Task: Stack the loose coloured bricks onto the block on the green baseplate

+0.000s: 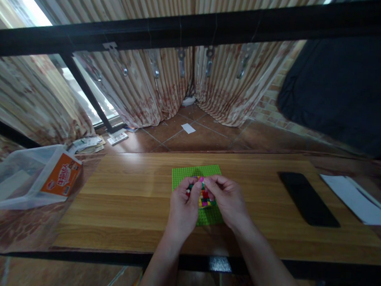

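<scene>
A green studded baseplate (pixel 180 173) lies on the wooden table in front of me. Small toy bricks (pixel 205 198) in red, yellow, purple, green and other colours make a patch on its middle, partly covered by my hands. Over this patch my left hand (pixel 184 203) and my right hand (pixel 230 199) meet at the fingertips, both closed in a pinch. Between thumbs and forefingers shows a tiny pink toy brick (pixel 201 179). Fingers hide most of it and some of the bricks beneath.
A black flat mat (pixel 307 199) lies on the table (pixel 122 199) to the right, with white paper (pixel 354 198) beyond it. At left stands a clear plastic bin (pixel 30 162) with an orange label. A black metal bar (pixel 194 28) with hanging hooks crosses above the far side.
</scene>
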The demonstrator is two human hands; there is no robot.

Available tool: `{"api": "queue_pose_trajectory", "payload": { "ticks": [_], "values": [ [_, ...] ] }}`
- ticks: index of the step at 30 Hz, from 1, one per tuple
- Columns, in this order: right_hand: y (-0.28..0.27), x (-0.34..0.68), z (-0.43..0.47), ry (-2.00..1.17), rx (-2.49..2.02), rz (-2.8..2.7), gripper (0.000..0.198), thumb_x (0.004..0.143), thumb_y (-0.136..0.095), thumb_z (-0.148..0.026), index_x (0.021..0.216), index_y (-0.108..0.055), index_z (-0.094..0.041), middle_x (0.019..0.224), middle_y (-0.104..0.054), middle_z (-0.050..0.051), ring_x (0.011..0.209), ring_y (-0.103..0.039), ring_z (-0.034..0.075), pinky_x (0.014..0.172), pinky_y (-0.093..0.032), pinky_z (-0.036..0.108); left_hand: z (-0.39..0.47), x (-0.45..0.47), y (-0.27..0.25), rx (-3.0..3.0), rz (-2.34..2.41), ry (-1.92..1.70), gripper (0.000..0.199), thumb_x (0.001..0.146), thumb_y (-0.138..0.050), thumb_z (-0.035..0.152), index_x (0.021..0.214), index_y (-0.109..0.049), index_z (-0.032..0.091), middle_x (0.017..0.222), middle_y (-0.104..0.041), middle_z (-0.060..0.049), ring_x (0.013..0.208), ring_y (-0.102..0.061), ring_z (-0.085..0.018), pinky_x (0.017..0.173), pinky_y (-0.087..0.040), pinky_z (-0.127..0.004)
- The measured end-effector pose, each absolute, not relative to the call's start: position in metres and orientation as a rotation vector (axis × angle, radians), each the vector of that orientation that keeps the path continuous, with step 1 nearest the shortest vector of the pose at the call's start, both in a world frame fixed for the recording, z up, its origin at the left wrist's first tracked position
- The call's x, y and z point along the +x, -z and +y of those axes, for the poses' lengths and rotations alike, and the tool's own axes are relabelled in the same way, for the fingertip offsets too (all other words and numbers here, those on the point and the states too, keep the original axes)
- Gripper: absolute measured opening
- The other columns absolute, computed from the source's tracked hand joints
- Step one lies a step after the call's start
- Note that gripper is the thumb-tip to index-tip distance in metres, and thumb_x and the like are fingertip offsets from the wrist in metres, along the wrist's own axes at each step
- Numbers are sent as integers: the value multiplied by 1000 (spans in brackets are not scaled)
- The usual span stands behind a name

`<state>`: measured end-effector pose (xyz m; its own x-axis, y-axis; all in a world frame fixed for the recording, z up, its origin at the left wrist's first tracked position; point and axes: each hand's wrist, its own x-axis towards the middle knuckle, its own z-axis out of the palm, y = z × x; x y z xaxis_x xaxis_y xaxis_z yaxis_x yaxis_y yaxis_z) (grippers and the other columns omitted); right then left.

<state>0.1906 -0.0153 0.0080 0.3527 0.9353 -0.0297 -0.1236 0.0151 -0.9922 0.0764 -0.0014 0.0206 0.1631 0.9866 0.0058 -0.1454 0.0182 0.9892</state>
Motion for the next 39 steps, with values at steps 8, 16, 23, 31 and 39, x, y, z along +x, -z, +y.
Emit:
{"api": "queue_pose_trajectory", "payload": {
  "ticks": [8, 16, 23, 31, 39],
  "values": [
    [-7, 195, -15, -1037, -1235, -769, 26, 71, -74, -44, 63, -69, -20, 53, -55, -4, 48, -41, 9, 48, -34, 24, 2, 75, -15, 1060, 997, -1125, 11, 79, -69, 26, 74, -70, 16, 66, -62, -1, 61, -51, -11, 57, -39, -19],
    [18, 228, 2, -539, -1514, -1170, 19, 79, -67, -42, 77, -77, -26, 87, -71, 4, 83, -63, 21, 70, -47, 33, 11, 67, -18, 739, 1038, -1236, 31, 71, -77, 40, 67, -60, 15, 53, -44, 6, 45, -31, -4, 42, -24, -16],
    [26, 229, 17, -662, -1486, -1340, 16, 80, -67, -38, 81, -77, -25, 91, -68, 4, 92, -63, 20, 81, -47, 34, 12, 66, -18, 710, 1024, -1200, 33, 71, -77, 41, 67, -57, 14, 50, -42, 7, 43, -28, -2, 40, -17, -16],
    [32, 232, 18, -779, -1499, -1366, 18, 79, -68, -40, 82, -77, -24, 90, -69, 3, 81, -63, 18, 75, -48, 33, 13, 64, -19, 686, 1029, -1194, 32, 70, -77, 40, 68, -58, 15, 51, -44, 7, 43, -31, -2, 40, -18, -15],
    [30, 231, 19, -732, -1525, -1426, 19, 80, -66, -40, 80, -77, -24, 86, -72, 4, 81, -64, 20, 72, -49, 32, 11, 65, -20, 711, 1025, -1179, 33, 73, -74, 41, 68, -55, 15, 50, -41, 8, 43, -29, -2, 39, -19, -14]
  ]
}}
